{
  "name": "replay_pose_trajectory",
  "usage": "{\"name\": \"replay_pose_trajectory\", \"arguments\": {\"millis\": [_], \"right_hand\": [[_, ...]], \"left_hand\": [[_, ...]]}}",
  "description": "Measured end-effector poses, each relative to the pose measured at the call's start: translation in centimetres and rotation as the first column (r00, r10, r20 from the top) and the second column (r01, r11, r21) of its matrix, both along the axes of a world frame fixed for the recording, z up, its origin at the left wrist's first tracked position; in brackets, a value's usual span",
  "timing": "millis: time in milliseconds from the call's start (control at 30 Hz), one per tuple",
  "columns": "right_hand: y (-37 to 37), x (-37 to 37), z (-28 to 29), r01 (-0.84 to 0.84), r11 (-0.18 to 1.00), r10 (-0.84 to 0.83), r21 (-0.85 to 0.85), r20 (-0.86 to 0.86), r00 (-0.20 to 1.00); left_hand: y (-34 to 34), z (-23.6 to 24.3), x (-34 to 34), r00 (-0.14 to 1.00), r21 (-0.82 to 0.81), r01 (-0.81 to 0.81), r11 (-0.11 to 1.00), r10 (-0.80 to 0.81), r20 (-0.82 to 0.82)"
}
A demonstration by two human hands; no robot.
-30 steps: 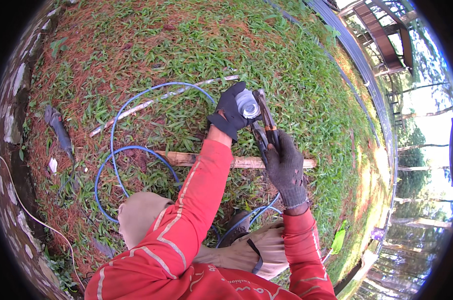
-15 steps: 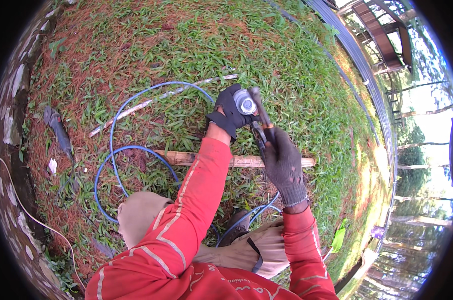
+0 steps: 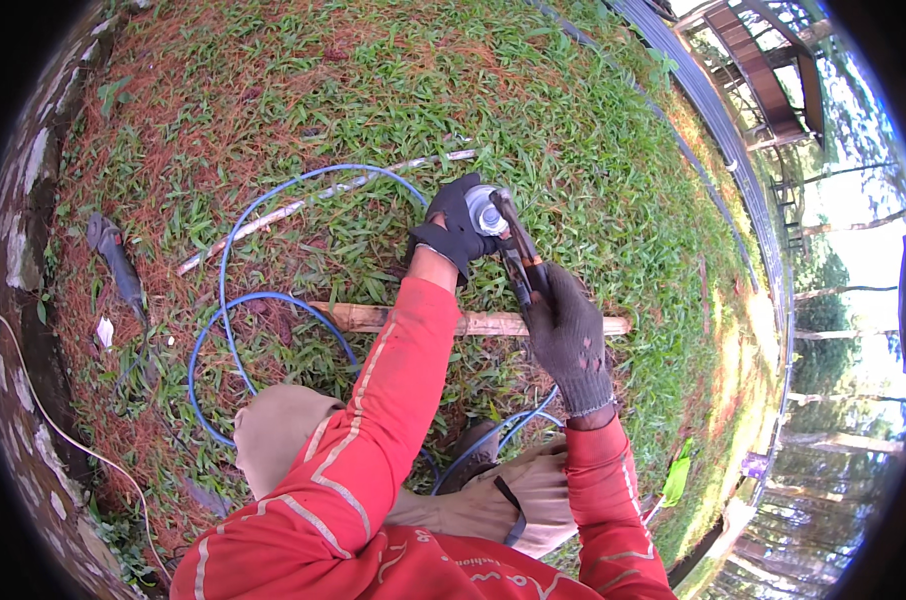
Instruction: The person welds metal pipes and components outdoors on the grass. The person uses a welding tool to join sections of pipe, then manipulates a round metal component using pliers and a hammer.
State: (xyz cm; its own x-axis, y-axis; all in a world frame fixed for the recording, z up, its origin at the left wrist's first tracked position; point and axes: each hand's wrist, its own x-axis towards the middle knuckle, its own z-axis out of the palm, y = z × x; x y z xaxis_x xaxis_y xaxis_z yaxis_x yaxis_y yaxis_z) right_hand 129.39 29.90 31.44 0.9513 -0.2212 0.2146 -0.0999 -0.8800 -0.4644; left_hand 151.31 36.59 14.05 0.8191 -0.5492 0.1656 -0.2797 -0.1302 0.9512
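Observation:
My left hand (image 3: 455, 228), in a black glove, is closed around a round grey-white fitting (image 3: 486, 212) with a ringed end. A blue hose or cable (image 3: 313, 172) runs up to that hand; where it joins is hidden. My right hand (image 3: 571, 335), in a worn dark knit glove with holes, grips the handles of dark pliers (image 3: 518, 235) with a bit of orange on them. The head of the pliers lies against the right side of the fitting; whether the jaws bite on it I cannot tell.
A bamboo pole (image 3: 493, 323) lies across the grass beneath my arms. Beyond it is a thin whitish stick (image 3: 263, 222). A grey angle grinder (image 3: 120, 265) lies at the left near a stone edge (image 3: 28, 300). Dark pipes (image 3: 713, 110) run along the right.
The pliers have turned and shifted slightly, with their head lower along the fitting's right side. The fitting has tilted a little in my left hand.

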Motion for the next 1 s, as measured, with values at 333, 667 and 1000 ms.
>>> {"name": "replay_pose_trajectory", "arguments": {"millis": [333, 667, 1000], "right_hand": [[2.9, 4.0, -0.1, -0.098, 0.995, 0.098, 0.006, 0.053, 0.994], [0.6, 0.8, 0.0, 0.100, 0.990, -0.110, 0.095, 0.107, 0.988], [0.3, 0.4, -0.7, 0.130, 0.986, -0.133, 0.108, 0.023, 0.991]], "left_hand": [[1.7, -8.5, 8.9, 0.588, -0.619, -0.370, 0.692, -0.341, -0.733], [-2.6, -1.8, 1.7, 0.802, -0.680, -0.119, 0.724, -0.333, -0.496], [-0.8, 1.6, 0.6, 0.061, -0.601, -0.565, 0.566, -0.697, -0.715]]}}
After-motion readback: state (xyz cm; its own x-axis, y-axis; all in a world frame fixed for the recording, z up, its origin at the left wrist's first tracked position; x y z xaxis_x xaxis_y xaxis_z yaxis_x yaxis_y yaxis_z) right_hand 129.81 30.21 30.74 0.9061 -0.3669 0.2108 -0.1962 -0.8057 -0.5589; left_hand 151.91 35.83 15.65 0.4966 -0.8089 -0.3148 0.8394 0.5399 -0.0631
